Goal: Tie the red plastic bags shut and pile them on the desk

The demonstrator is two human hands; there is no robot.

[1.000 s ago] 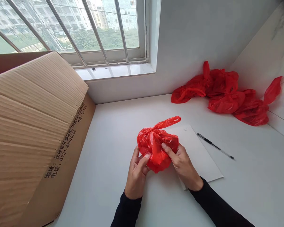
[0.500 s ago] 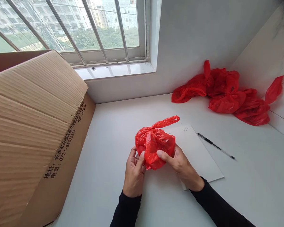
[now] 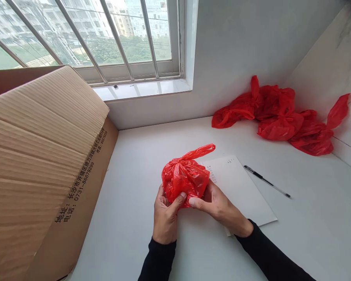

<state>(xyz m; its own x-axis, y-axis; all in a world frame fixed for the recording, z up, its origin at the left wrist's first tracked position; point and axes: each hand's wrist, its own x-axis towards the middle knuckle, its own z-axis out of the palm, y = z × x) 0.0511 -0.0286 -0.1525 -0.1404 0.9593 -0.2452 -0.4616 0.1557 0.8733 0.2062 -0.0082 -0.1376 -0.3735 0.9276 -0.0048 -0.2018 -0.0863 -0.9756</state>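
Between my two hands is a red plastic bag [image 3: 185, 175], knotted at the top, with a twisted loop sticking out to the upper right. My left hand [image 3: 166, 214] grips its lower left side, thumb on the front and fingers curled behind. My right hand [image 3: 218, 205] grips the lower right side, its thumb pressed against the film near the other thumb. What the bag contains is hidden. Partly under my right hand and the bag lies a white paper pad [image 3: 242, 191] with some small handwriting near its top.
A large open cardboard box [image 3: 46, 156] stands at the left. To the right of the pad lies a black pen [image 3: 266, 180]. Several tied red bags [image 3: 280, 113] are heaped in the back right corner against the wall. A barred window [image 3: 119, 39] is behind the white table [image 3: 128, 187].
The bag has shifted slightly left and tilted in my hands. Both thumbs have moved closer together at its lower edge, and more of the pad's writing shows.
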